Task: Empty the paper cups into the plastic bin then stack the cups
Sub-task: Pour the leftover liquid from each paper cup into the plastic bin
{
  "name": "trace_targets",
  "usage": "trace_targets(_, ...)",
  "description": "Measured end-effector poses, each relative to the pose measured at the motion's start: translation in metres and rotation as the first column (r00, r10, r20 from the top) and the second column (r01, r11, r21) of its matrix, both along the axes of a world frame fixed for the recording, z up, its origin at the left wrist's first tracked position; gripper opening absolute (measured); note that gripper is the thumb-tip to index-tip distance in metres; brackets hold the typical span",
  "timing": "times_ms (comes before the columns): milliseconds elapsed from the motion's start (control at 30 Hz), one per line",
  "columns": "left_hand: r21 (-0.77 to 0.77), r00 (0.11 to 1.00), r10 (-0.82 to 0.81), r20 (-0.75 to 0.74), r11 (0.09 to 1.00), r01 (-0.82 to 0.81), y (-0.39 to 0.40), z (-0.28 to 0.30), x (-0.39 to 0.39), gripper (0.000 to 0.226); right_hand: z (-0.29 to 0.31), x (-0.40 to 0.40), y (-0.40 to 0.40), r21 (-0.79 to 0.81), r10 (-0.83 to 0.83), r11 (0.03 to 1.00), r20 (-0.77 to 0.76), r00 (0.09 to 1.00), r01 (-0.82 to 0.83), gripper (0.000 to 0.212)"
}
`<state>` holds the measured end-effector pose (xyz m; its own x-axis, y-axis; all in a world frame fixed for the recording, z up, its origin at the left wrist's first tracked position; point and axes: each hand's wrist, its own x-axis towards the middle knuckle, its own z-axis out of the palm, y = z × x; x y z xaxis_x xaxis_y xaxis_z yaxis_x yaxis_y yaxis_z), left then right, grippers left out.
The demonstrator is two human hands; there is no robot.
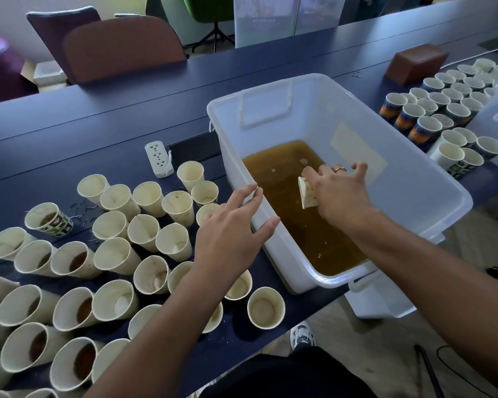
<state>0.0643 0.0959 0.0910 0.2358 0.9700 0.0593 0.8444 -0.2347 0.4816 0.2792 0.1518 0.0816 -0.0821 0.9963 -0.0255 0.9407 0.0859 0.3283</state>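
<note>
your right hand (335,186) is down inside the translucent white plastic bin (431,193), fingers curled round a cream paper cup (306,193) that is tipped over above the brown liquid (293,214) pooled in the bin's bottom. there is a ring on one finger of that hand. your left hand (230,234) lies with straight, slightly spread fingers on the bin's near-left rim, gripping nothing.

the bin sits on the dark blue table (98,119), its near corner hanging over the table edge. to its left stands a crowd of open cream paper cups (112,251), upright and close together; several hold brown liquid, others look dry inside. beyond the bin on the right is a second cluster of printed paper cups (443,110), packed tight. a white power strip (158,159) lies on the table just beside the bin's left wall, and a brown rectangular box (417,63) rests behind the right-hand cups.
</note>
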Motion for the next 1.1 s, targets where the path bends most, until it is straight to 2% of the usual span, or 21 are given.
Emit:
trace_targets(100,0.008,1.000,0.000,0.002,1.000,0.000,0.000,0.000,0.000,0.064,0.002,0.000,0.000,-0.032,-0.006,0.999,0.004,1.000,0.006,0.076)
trace_targets(200,-0.001,1.000,0.001,0.002,1.000,-0.001,0.000,0.000,0.001,0.063,0.004,0.001,-0.001,0.000,-0.015,1.000,-0.013,1.000,0.015,0.077)
trace_targets(333,-0.007,1.000,0.005,0.012,1.000,-0.005,-0.002,0.002,0.001,0.063,0.000,0.003,0.000,-0.109,-0.051,0.993,-0.029,0.998,0.048,0.070)
trace_targets(400,-0.009,1.000,0.004,0.018,1.000,-0.004,-0.002,0.002,0.001,0.063,0.000,0.005,0.000,-0.083,-0.075,0.994,-0.100,0.992,0.067,0.072)
trace_targets(467,-0.007,1.000,0.002,0.024,1.000,-0.002,-0.003,0.002,0.001,0.063,0.000,0.007,0.002,-0.053,-0.093,0.995,-0.257,0.962,0.082,0.069)
trace_targets(600,-0.025,0.996,-0.029,0.083,0.999,0.031,-0.001,0.002,-0.002,0.064,0.012,0.001,0.001,-0.005,-0.108,0.992,-0.587,0.802,0.130,0.067)
trace_targets(733,-0.054,0.977,-0.015,0.214,0.998,0.027,0.000,0.005,-0.012,0.070,0.041,-0.027,-0.010,0.022,-0.080,0.988,-0.767,0.637,0.150,0.077)
trace_targets(800,-0.048,0.944,0.039,0.329,0.999,-0.024,-0.005,0.007,-0.019,0.071,0.054,-0.046,-0.018,0.041,-0.019,0.994,-0.859,0.512,0.105,0.080)
trace_targets(900,-0.072,0.852,0.123,0.508,0.992,-0.101,-0.019,0.009,-0.034,0.067,0.067,-0.078,-0.031,0.046,0.052,0.999,-0.930,0.364,-0.024,0.083)
trace_targets(967,-0.112,0.785,0.183,0.591,0.983,-0.145,-0.031,0.008,-0.048,0.062,0.071,-0.100,-0.042,0.016,0.043,0.995,-0.961,0.272,-0.099,0.082)
trace_targets(1033,-0.145,0.734,0.246,0.633,0.969,-0.200,-0.042,0.001,-0.063,0.062,0.066,-0.120,-0.051,-0.036,-0.006,0.983,-0.987,0.161,-0.179,0.080)
trace_targets(1100,-0.174,0.706,0.314,0.635,0.948,-0.265,-0.054,-0.010,-0.080,0.060,0.052,-0.140,-0.056,-0.101,-0.068,0.958,-0.989,0.128,-0.269,0.078)
